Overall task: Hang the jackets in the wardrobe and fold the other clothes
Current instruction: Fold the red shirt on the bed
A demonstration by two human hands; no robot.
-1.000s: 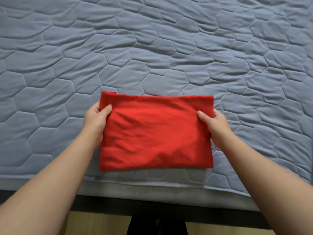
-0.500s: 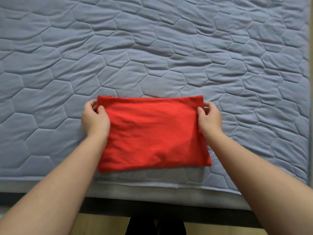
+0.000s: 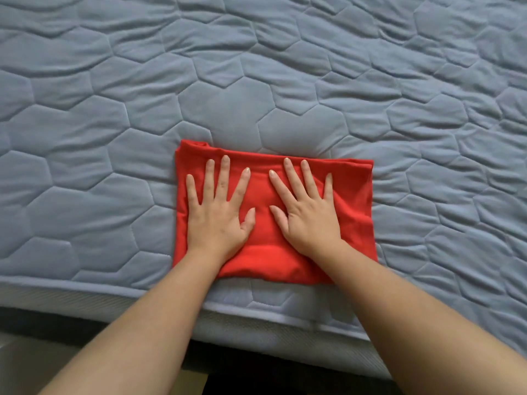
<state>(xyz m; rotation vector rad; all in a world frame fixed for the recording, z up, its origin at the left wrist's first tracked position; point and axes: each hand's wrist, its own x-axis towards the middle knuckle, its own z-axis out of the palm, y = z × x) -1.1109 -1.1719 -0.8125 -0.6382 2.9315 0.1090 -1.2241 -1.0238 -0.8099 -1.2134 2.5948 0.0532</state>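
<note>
Palms of the left hand [image 3: 218, 215] and right hand [image 3: 306, 216] press flat, fingers spread, on the folded red garment [image 3: 353, 201] beneath them on the bed [image 3: 256, 67]; sliding outward could rumple its layers.

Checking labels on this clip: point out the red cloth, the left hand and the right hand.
red cloth [image 3: 353, 195]: head view, bare right part.
left hand [image 3: 218, 220]: head view, back of hand.
right hand [image 3: 309, 223]: head view, back of hand.

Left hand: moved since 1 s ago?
Yes. The left hand went from the left edge of the red cloth rightward onto its top, now flat, fingers spread.
</note>
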